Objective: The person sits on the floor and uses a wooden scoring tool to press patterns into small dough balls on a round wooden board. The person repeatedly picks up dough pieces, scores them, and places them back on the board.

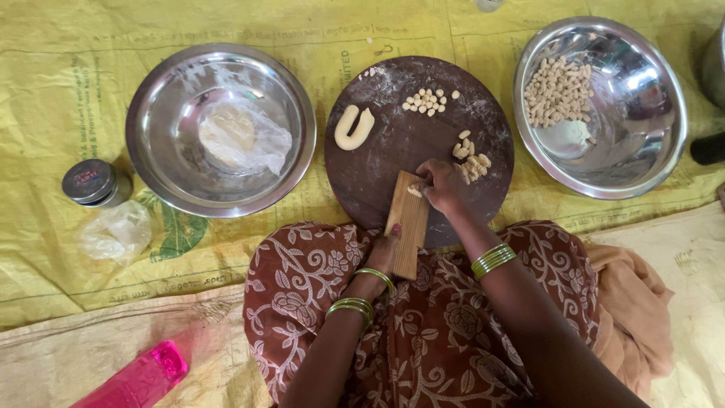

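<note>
My left hand [380, 259] grips the near end of a small ridged wooden board [408, 221] that leans on the edge of a round dark wooden board [393, 143]. My right hand [442, 185] presses a small dough piece [414, 190] against the top of the ridged board. On the round board lie a curled dough rope [353, 127], a cluster of small cut dough bits [426, 100] and a pile of shaped pieces [471, 159] right beside my right hand. Green bangles circle both wrists.
A steel bowl [600, 177] at the right holds many shaped dough pieces [557, 92]. A steel bowl [162, 174] at the left holds dough in a plastic bag [242, 136]. A small lidded tin [92, 182], a crumpled plastic bag [117, 233] and a pink bottle [140, 378] lie at the left on yellow sheeting.
</note>
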